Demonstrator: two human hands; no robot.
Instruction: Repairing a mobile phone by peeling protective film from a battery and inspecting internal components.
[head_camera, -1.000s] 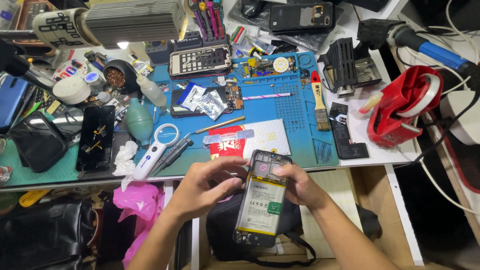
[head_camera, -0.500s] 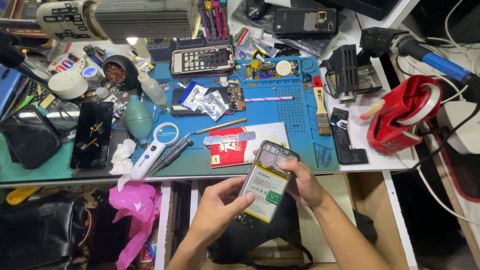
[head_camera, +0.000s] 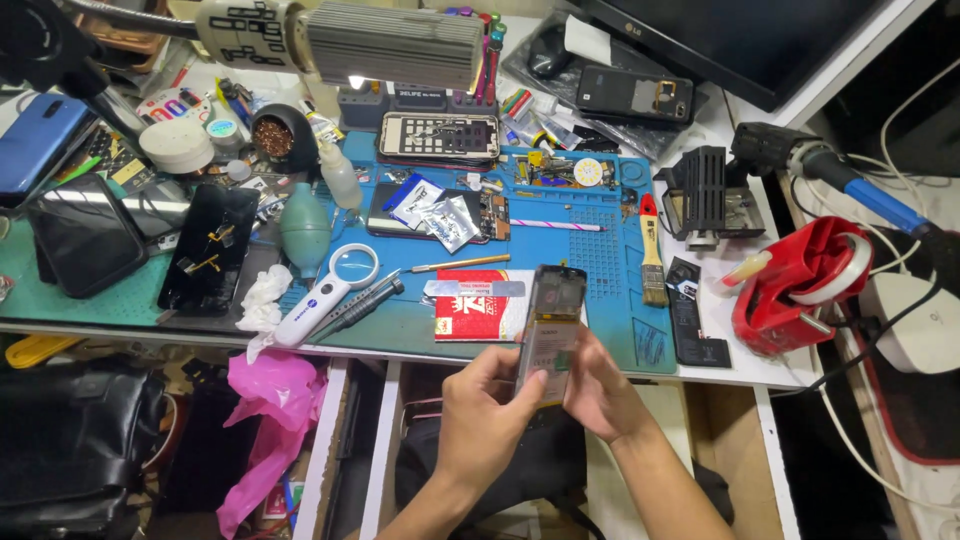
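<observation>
I hold an opened phone (head_camera: 552, 322), back cover off and its battery showing, upright over the front edge of the blue work mat (head_camera: 600, 250). My left hand (head_camera: 487, 410) grips its lower left side, thumb on the battery. My right hand (head_camera: 600, 392) supports it from the right and behind. A red packet (head_camera: 470, 312) with a metal blade on it lies on the mat just behind the phone.
On the mat lie a small brush (head_camera: 651, 250), a white magnifier (head_camera: 330, 290), screwdrivers (head_camera: 362, 302), foil bags (head_camera: 440, 215) and a phone frame (head_camera: 438, 135). A red tape dispenser (head_camera: 805, 285) stands right, dark phones (head_camera: 210, 248) left, a pink bag (head_camera: 272, 415) hangs below.
I have raised the phone and tilted it more upright, edge towards me, closer to the mat. My left hand has shifted up its side.
</observation>
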